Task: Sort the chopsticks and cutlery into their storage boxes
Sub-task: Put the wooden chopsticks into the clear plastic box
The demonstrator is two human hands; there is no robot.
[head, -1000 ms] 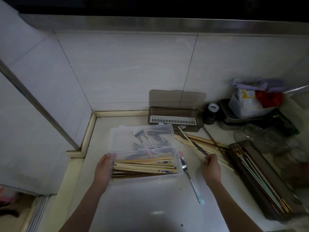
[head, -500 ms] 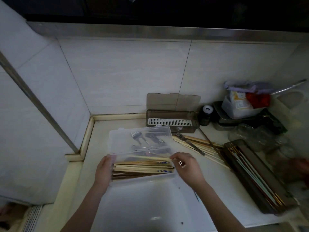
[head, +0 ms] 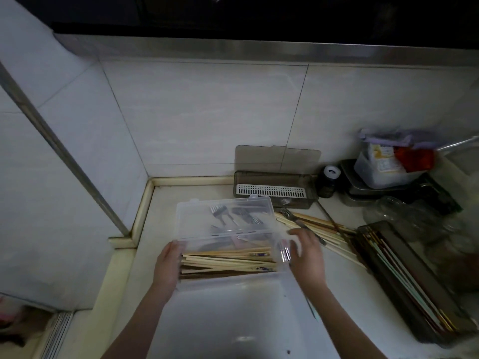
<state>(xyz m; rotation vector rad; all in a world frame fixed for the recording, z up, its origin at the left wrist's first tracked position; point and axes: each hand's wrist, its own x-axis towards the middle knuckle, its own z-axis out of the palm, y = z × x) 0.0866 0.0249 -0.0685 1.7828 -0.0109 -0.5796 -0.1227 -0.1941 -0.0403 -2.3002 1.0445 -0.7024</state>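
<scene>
Since half a second ago our right hand (head: 307, 257) has shifted from above the chopsticks in the clear box (head: 230, 274) to that box's right end wall, where its grip now appears to curl against the wall; motion blur there keeps us from reading the finger positions exactly. Our left hand (head: 168, 265) stays at the left end wall, its grip closed on the box as before. The clear box sits on the white tabletop (head: 233, 320) with its lid (head: 224, 216) raised toward the wall; the near compartment holds a stack of light wooden chopsticks (head: 228, 261) lying lengthwise, and forks (head: 220, 215) show through the lid in the far part. A loose bundle of chopsticks (head: 321, 229) with a fork (head: 290, 216) on top lies on the tabletop just right of the box, partly behind our right hand. Further right, a dark long box (head: 404, 278) holds dark and pale chopsticks. A smoky grey box (head: 274, 187) with a white slotted insert stands open against the tiled wall, behind the clear box. A small dark jar (head: 328, 181), a tub of packets (head: 386, 164) and glass jars (head: 394, 213) crowd the far right corner.
</scene>
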